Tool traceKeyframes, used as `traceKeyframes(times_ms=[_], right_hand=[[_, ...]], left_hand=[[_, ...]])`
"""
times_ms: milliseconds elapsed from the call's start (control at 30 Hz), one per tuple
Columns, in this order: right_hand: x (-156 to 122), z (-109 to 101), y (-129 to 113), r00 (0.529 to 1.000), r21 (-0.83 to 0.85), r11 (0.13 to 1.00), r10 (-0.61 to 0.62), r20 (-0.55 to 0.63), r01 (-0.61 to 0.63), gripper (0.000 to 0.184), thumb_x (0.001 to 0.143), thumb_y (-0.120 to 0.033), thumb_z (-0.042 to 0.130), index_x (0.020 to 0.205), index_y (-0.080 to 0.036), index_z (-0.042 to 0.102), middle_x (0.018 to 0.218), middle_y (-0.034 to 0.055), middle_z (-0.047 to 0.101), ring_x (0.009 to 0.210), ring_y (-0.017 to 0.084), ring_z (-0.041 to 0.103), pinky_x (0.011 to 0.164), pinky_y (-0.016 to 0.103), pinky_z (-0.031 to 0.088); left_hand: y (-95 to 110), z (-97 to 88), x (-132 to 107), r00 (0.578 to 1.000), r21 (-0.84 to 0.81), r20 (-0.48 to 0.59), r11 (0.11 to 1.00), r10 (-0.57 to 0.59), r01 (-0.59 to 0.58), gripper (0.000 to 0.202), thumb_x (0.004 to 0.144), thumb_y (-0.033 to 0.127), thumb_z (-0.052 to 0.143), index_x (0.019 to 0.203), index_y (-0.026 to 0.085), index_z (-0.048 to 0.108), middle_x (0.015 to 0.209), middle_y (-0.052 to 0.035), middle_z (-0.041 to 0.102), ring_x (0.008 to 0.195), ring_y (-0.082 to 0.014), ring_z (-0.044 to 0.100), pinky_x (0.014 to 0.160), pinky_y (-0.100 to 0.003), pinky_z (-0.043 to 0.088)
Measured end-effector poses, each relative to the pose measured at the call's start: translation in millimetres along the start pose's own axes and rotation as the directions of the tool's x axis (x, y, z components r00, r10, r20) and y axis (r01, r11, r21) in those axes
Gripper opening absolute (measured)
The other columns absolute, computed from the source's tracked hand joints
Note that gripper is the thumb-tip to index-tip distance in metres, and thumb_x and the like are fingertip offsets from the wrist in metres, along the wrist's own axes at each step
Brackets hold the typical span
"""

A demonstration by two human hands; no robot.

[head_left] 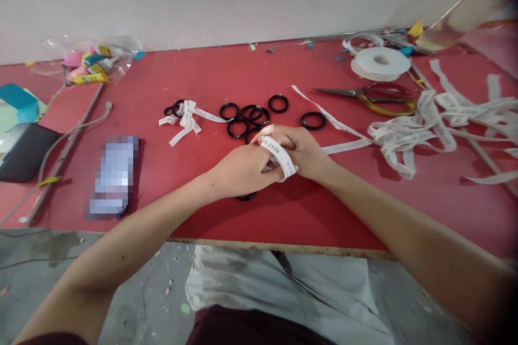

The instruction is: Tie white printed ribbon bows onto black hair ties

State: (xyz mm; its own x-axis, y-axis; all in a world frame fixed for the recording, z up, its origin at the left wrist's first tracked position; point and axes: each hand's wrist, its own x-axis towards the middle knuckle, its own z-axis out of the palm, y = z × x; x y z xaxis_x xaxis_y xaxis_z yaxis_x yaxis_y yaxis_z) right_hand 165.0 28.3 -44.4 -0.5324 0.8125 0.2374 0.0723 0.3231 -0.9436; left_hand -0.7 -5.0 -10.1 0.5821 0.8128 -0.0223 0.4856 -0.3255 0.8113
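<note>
Left hand point(247, 167) and right hand point(302, 150) together, fingers pinching white black-lettered ribbon strip point(278, 153), black round elastic-like bands point(238, 136) nearby

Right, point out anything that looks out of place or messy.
The printed ribbon near the scissors lies in a loose tangle rather than neatly coiled, and small scraps litter the floor. Nothing looks spilled.

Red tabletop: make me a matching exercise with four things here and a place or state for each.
1. Scissors
2. Phone
3. Ribbon roll
4. Printed ribbon strip

A. White, wound up, near the wall
B. Bowed up at the left hand and right hand
C. Blades pointing left
D. Screen pixelated

Pairs: 1-C, 2-D, 3-A, 4-B
</note>
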Motion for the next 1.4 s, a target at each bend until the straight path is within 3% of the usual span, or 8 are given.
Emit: traceKeyframes(times_ms=[133,300,633,833,1100,1400], right_hand=[[0.0,0.3,-1.2,1.0,-0.034,0.999,0.006,0.003,-0.006,0.013,0.085,-0.031,0.065,0.09,-0.021,0.072,0.09,0.0029,0.072,0.08,0.017,0.067,0.068,0.028,0.052],[0.0,0.9,-5.5,1.0,-0.087,0.996,-0.002,-0.008,0.002,0.014,0.084,-0.021,0.061,0.092,-0.019,0.072,0.087,0.0022,0.073,0.078,0.016,0.067,0.066,0.025,0.051],[-0.8,1.0,-1.1,1.0,-0.101,0.995,0.02,-0.006,-0.02,0.017,0.088,-0.022,0.06,0.098,-0.019,0.073,0.095,0.0035,0.074,0.082,0.018,0.069,0.067,0.025,0.052],[-0.3,0.9,-1.8,1.0,-0.115,0.993,0.028,-0.01,-0.029,0.017,0.089,-0.021,0.06,0.098,-0.017,0.073,0.096,0.0044,0.074,0.084,0.018,0.069,0.069,0.025,0.052],[-0.4,0.8,-1.5,1.0,-0.137,0.99,0.026,-0.006,-0.027,0.018,0.09,-0.021,0.059,0.1,-0.018,0.073,0.097,0.0043,0.075,0.081,0.017,0.069,0.068,0.025,0.051],[-0.9,0.3,-1.5,0.999,-0.167,0.985,0.037,-0.006,-0.037,0.022,0.087,-0.015,0.057,0.101,-0.018,0.074,0.096,0.003,0.075,0.083,0.018,0.069,0.07,0.025,0.051]], left_hand=[[4.1,-0.5,-0.4,0.999,0.167,0.044,0.986,-0.018,0.011,0.01,0.086,0.025,0.058,0.089,0.016,0.06,0.084,-0.006,0.069,0.072,-0.0186,0.063,0.066,-0.03,0.046],[6.4,0.4,-0.6,0.999,0.277,0.051,0.961,-0.001,-0.013,0.025,0.089,0.029,0.055,0.109,0.015,0.059,0.068,-0.0013,0.063,0.056,-0.017,0.056,0.057,-0.029,0.039],[9.0,-1.5,-1.5,0.996,0.402,0.089,0.916,-0.023,-0.014,0.02,0.09,0.031,0.053,0.102,0.015,0.059,0.071,-0.002,0.066,0.065,-0.0174,0.063,0.057,-0.027,0.04],[8.7,-1.5,-1.1,0.996,0.401,0.09,0.916,-0.01,-0.027,0.033,0.091,0.031,0.053,0.12,0.015,0.054,0.076,-0.0026,0.069,0.069,-0.0191,0.066,0.058,-0.028,0.041],[7.2,-1.2,-1.6,0.996,0.423,0.087,0.905,0.01,-0.046,0.039,0.092,0.033,0.052,0.127,0.016,0.05,0.076,-0.0023,0.069,0.065,-0.0183,0.064,0.056,-0.027,0.038],[3.2,1.9,-2.1,0.995,0.53,0.082,0.843,0.059,-0.093,0.029,0.093,0.035,0.048,0.114,0.015,0.055,0.07,-0.0023,0.067,0.064,-0.0206,0.065,0.052,-0.027,0.031]])
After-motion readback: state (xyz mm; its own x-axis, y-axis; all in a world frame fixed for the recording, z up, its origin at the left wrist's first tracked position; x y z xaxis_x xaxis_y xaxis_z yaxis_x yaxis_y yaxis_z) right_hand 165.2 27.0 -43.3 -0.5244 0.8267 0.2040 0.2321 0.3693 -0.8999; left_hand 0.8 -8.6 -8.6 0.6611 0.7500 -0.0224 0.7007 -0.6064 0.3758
